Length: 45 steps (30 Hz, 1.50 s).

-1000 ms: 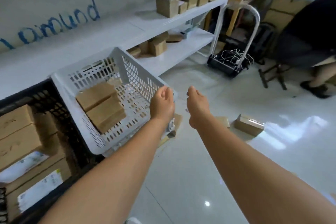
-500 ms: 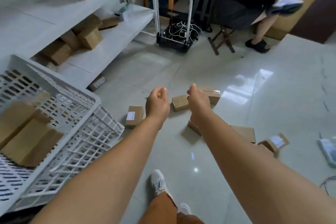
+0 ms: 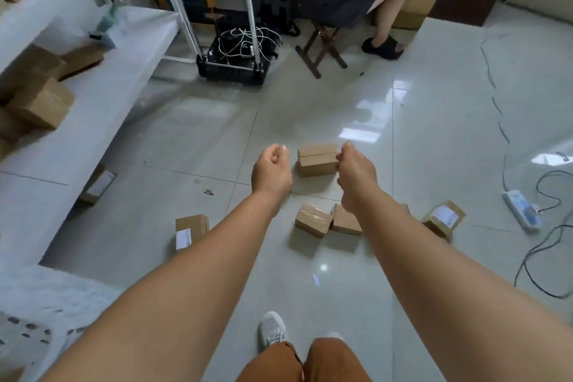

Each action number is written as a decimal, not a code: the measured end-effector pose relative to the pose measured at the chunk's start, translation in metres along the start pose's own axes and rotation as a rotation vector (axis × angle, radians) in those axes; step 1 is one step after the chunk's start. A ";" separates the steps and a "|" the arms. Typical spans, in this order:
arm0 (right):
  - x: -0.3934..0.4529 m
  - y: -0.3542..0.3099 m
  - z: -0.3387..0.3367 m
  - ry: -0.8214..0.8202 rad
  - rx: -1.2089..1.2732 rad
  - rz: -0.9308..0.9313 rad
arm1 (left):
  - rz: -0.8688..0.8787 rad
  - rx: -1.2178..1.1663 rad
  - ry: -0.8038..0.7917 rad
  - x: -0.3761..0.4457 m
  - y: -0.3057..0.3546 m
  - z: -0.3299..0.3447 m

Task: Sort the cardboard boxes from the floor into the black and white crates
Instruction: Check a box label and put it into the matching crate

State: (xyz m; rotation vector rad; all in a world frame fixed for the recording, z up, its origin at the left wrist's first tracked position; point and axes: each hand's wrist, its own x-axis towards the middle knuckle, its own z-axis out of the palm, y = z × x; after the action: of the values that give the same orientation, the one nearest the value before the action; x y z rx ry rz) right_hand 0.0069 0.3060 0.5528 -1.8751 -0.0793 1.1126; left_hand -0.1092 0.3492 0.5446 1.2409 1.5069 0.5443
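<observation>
Several cardboard boxes lie on the tiled floor. The largest box [image 3: 317, 160] sits between my two hands' outlines, further off on the floor. Two small boxes [image 3: 313, 219] lie side by side below my right hand, a labelled box [image 3: 189, 231] to the left, another labelled box [image 3: 444, 219] to the right. My left hand [image 3: 271, 172] and my right hand [image 3: 356, 175] are stretched out above the floor, fingers curled, holding nothing. Only a corner of the white crate [image 3: 21, 329] shows at the lower left. The black crate is out of view.
A white shelf unit [image 3: 93, 96] with more boxes runs along the left; one box [image 3: 97, 184] lies under its edge. A hand trolley [image 3: 231, 67] with cables stands ahead. A person sits on a stool [image 3: 321, 48] at the back. A power strip [image 3: 522, 206] and cables lie right.
My view has swung from the crates to the floor and moved closer to the boxes. Both hands stay curled and held out in front, with nothing in them.
</observation>
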 end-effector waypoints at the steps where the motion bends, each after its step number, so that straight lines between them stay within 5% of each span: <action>1: 0.012 -0.005 -0.002 0.006 0.013 0.016 | -0.016 0.015 -0.009 0.010 0.004 0.007; 19: 0.287 -0.063 -0.015 -0.009 -0.082 0.190 | -0.224 0.092 0.015 0.223 0.020 0.153; 45: 0.634 0.135 0.091 -0.031 -0.345 0.140 | -0.363 0.269 -0.167 0.530 -0.261 0.289</action>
State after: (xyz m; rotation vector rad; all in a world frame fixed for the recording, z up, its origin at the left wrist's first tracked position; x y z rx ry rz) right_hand 0.2651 0.5863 0.0200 -2.1958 -0.1685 1.2880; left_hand 0.0970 0.6554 0.0006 1.1432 1.6482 -0.0013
